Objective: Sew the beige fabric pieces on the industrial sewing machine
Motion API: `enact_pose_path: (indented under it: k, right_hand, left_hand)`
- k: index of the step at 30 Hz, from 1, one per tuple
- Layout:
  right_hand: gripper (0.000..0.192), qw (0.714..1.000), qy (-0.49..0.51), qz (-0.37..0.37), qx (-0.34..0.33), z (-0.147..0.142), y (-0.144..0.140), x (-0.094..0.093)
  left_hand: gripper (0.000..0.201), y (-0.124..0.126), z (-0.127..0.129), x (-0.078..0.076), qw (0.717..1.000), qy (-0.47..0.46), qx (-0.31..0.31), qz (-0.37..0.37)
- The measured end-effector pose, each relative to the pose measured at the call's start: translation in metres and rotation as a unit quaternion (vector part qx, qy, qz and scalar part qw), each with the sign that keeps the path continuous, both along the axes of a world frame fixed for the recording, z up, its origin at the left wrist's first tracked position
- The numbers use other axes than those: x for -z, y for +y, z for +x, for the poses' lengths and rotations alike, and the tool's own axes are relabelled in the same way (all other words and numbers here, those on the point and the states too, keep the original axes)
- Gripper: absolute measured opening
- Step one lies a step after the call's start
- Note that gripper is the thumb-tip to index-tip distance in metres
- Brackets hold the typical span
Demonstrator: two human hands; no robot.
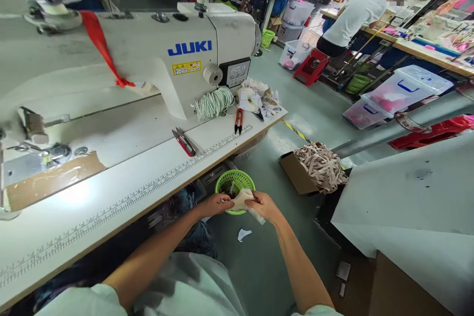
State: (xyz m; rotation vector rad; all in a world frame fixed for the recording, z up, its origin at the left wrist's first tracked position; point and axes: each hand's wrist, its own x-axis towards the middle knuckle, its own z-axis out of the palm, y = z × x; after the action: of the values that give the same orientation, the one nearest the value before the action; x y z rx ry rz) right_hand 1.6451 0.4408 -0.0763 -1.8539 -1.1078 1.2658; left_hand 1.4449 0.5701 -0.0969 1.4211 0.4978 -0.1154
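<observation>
Head view: a worker's left hand (217,204) and right hand (264,206) both grasp a pale fabric piece (242,199) over a green basket (234,178), sewing machine (148,59) at eleven o'clock.

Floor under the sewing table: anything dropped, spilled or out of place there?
Yes. A small white fabric scrap lies loose on the floor just below both hands, outside the green basket. The cardboard box nearby is overfilled, with beige strips heaped above its rim.
</observation>
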Motion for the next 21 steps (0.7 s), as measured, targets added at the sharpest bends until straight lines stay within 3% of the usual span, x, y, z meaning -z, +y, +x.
enact_pose_path:
  k: [7, 12, 17, 21]
  right_hand:
    - [0.036, 0.999, 0.031, 0.01, 0.001, -0.005, 0.01, 0.0]
    - [0.039, 0.999, 0.018, 0.015, 0.021, 0.006, 0.015, -0.003]
    - [0.049, 0.995, -0.028, 0.031, 0.085, 0.051, 0.001, -0.028]
    - [0.048, 0.994, -0.054, 0.039, 0.084, 0.062, -0.011, -0.052]
  left_hand:
    - [0.075, 0.0, -0.007, -0.005, 0.999, 0.002, -0.024, -0.044]
    - [0.075, 0.008, -0.017, 0.002, 0.997, 0.015, -0.057, -0.044]
    - [0.066, 0.02, -0.033, 0.017, 0.99, 0.05, -0.135, 0.0]
    - [0.053, 0.02, -0.004, 0.03, 0.979, 0.095, -0.173, 0.054]
